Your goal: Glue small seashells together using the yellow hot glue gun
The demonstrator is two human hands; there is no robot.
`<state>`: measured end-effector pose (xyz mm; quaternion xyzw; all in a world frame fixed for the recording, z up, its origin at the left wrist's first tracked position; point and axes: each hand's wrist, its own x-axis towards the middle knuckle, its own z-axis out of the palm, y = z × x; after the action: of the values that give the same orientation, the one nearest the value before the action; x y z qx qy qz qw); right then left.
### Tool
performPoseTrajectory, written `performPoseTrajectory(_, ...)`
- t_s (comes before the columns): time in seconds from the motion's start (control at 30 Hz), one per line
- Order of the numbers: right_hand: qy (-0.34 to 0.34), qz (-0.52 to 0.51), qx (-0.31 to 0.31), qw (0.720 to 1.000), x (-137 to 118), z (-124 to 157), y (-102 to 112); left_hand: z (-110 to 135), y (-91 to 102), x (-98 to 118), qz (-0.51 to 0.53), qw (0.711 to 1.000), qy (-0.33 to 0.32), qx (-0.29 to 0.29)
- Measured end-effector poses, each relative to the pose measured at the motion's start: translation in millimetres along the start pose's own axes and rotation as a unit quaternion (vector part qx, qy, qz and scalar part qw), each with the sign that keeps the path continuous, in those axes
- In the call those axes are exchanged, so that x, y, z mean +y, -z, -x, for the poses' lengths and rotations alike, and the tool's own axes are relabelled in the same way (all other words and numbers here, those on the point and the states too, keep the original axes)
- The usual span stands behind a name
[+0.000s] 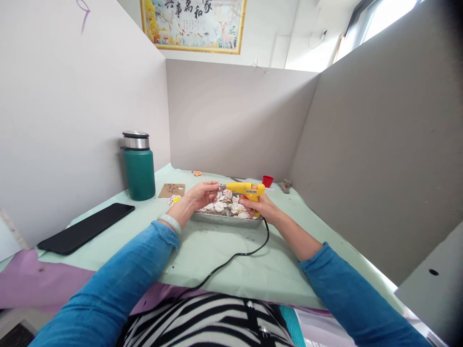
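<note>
My right hand (263, 208) is wrapped round the handle of a yellow glue gun (243, 188), whose nozzle points left. Just at the nozzle tip, my left hand (204, 193) pinches a small whitish piece (219, 185), too small to name. Below both hands sits a shallow metal tray (227, 219) filled with white and spotted flower-like or shell-like pieces (220, 207). A black cord (231, 260) runs from the gun across the table toward my lap.
Left stand a green flask (139, 173) and a black phone-like slab (87, 227). A brown card (171, 190) and a white-and-yellow flower piece (174, 200) lie near my left wrist. Behind are a red cup (267, 181) and an orange piece (197, 173). Grey partitions (238, 115) enclose the table.
</note>
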<state>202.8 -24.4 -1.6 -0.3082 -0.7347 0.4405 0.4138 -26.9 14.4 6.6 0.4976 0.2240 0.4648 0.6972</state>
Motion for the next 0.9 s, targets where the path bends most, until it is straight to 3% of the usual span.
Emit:
performPoseTrajectory(0.17,-0.002,0.004,0.017,1.0,0.4,-0.4,0.7,0.2,-1.7,0.3,-0.007,1.0,0.007,0.009)
performPoseTrajectory(0.37,-0.049,0.021,0.063,0.997,2.5,-3.4,0.7,-1.1,-2.0,0.4,-0.008,0.995,-0.016,0.101)
performPoseTrajectory(0.5,-0.077,0.148,0.094,0.981,6.0,-8.7,2.3,-1.9,-1.6,-0.2,-0.016,0.99,-0.012,0.139)
performPoseTrajectory(0.63,-0.072,0.352,0.13,0.924,6.8,-14.9,10.7,-2.1,-2.8,-0.5,-0.023,0.985,-0.012,0.168)
performPoseTrajectory(0.73,-0.076,0.47,0.135,0.869,2.2,-16.7,18.9,-2.3,-2.6,-0.9,-0.032,0.987,-0.011,0.156)
performPoseTrajectory(0.83,-0.111,0.548,0.12,0.82,-3.9,-15.8,24.3,-2.4,-1.9,-1.3,-0.043,0.989,-0.006,0.144)
performPoseTrajectory(0.9,-0.137,0.573,0.098,0.802,-7.5,-14.7,25.8,-2.3,-2.0,-1.4,-0.047,0.988,-0.003,0.144)
